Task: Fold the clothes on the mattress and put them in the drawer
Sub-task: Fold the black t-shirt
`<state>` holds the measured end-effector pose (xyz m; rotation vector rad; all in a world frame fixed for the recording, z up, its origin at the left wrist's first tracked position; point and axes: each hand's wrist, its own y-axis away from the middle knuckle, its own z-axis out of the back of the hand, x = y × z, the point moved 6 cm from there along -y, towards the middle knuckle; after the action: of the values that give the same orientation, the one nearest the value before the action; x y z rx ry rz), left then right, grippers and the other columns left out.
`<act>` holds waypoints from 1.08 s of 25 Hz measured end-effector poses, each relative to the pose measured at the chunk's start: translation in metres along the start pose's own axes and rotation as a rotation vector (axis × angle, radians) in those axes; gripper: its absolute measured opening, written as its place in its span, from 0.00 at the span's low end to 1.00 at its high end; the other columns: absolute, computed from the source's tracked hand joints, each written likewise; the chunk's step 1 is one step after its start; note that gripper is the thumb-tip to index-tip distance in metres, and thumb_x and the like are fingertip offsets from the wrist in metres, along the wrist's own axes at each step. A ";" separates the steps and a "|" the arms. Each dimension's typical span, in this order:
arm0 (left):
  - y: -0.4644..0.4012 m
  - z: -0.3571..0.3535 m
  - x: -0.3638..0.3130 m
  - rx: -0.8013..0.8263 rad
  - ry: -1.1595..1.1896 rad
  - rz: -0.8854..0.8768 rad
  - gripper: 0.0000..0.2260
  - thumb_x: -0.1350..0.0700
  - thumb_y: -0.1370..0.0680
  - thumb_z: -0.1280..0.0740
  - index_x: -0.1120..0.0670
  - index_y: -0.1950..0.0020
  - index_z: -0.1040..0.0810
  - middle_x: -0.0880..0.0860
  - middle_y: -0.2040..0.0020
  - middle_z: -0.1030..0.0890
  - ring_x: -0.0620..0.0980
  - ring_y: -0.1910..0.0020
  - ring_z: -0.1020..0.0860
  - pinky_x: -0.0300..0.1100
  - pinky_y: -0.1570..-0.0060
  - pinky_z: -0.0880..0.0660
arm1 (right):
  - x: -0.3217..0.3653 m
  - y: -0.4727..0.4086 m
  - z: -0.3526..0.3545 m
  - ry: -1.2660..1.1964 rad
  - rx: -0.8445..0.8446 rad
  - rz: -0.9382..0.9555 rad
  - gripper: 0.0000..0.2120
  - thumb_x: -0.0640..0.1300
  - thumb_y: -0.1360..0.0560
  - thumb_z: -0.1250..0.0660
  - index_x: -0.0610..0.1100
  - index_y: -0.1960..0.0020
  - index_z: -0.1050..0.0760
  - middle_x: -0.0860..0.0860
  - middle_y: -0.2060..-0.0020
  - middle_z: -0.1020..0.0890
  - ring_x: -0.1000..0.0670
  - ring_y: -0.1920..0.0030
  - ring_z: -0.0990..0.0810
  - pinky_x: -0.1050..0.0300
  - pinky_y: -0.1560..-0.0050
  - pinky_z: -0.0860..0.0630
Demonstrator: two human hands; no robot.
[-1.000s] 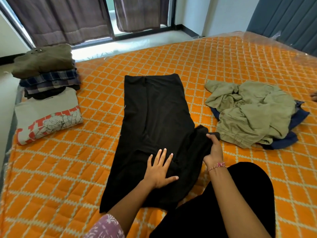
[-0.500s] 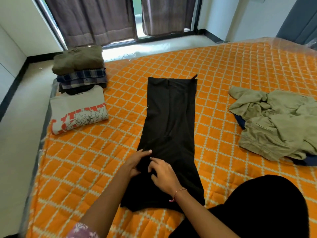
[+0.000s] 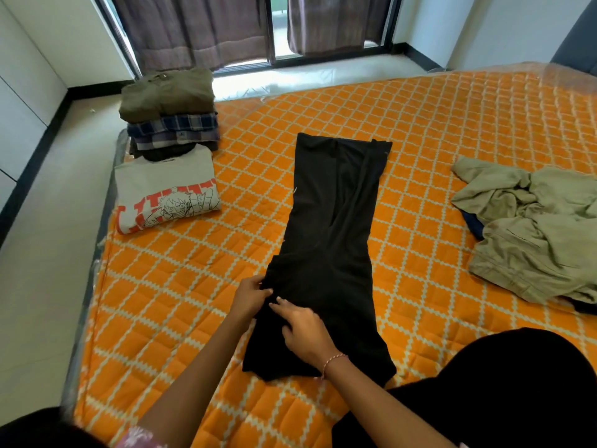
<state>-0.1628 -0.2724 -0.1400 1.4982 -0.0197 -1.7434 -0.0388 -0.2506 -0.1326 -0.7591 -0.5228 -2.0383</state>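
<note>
Across the floor by the window, an orange quilted mattress (image 3: 420, 130) fills most of the room, its near-left edge running beside pale floor tiles; brown curtains (image 3: 193, 30) hang over the glass at the far wall.

Centre of mattress: a black garment (image 3: 332, 227) lies in a long narrow strip, one end toward the window, the other toward the person; its near portion is wider and doubled over.

Right side of mattress: a crumpled olive-green garment (image 3: 533, 234) lies in a heap, well apart from the black one; a dark blue cloth (image 3: 473, 226) shows under its left edge.

Far-left corner of mattress: a stack of folded clothes (image 3: 171, 118), olive on top, blue plaid beneath, darker items under that; just in front of it, touching its base, a folded white T-shirt (image 3: 164, 189) with a red and black cartoon print.

Hands, both on the near-left edge of the black garment: left hand (image 3: 250, 295) has fingers curled, pinching the cloth's edge; right hand (image 3: 307, 328) rests on the cloth just beside it, fingers extended and pressing flat, gripping nothing; a thin pink bracelet (image 3: 334, 362) sits on the right wrist.
</note>
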 end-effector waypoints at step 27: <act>0.003 -0.096 0.000 0.180 -1.270 -0.559 0.43 0.27 0.32 0.72 0.48 0.22 0.57 0.52 0.25 0.64 0.52 0.23 0.57 0.52 0.27 0.56 | -0.091 -0.003 0.072 0.403 0.003 -0.442 0.27 0.59 0.20 0.48 0.53 0.23 0.47 0.47 0.24 0.45 0.47 0.24 0.47 0.45 0.30 0.42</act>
<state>-0.0813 -0.2285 -0.1672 0.2582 -0.4468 -2.9342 0.0213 -0.1515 -0.1427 -0.2213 -0.4874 -2.5149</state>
